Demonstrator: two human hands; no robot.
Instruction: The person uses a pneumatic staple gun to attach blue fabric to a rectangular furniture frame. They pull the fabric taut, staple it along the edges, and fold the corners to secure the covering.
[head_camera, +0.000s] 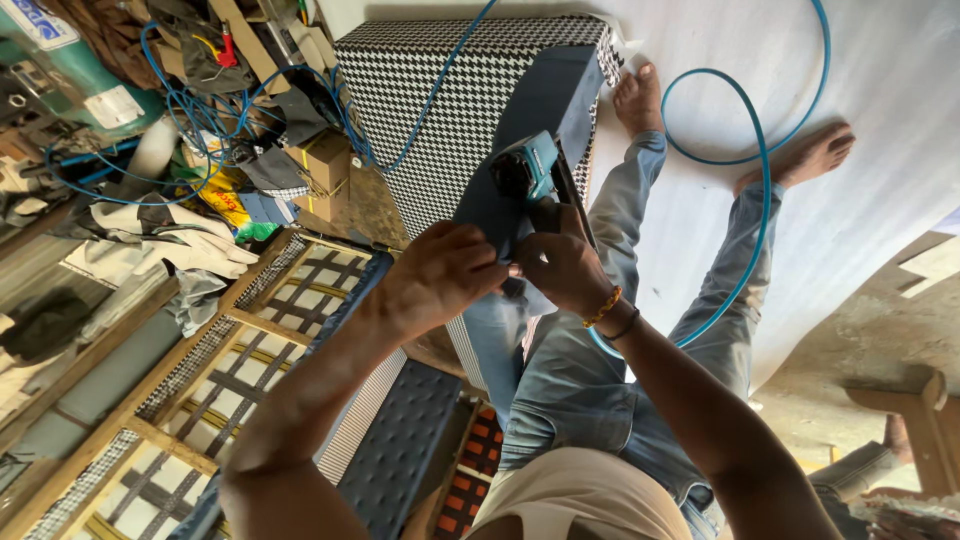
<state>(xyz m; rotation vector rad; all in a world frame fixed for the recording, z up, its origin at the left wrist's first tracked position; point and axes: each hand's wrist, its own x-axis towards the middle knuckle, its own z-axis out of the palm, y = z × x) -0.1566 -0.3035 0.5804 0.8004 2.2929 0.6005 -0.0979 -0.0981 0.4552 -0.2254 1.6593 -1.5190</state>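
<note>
Workshop clutter is filling the view from above: a white sheet on the floor, wooden sofa frames with webbing (215, 375) lying off to one side of the houndstooth cushion (440, 110), which serves as the landmark. Nearest the camera, a person in jeans is standing over the near edge of that cushion. The left hand (440, 272) is curling its fingers together, pinching dark blue fabric (545, 110) down against the cushion's near edge. Just beside it, the right hand (565, 268), with a beaded bracelet, is wrapping closed around the grip of a teal pneumatic stapler (530, 168), whose nose is resting on the fabric. A blue air hose (760, 160) is looping over the sheet beyond the cushion's far side, past the bare feet. Judging from this, keeping the fabric taut and the pinching fingers clear of the nose matters most.
</note>
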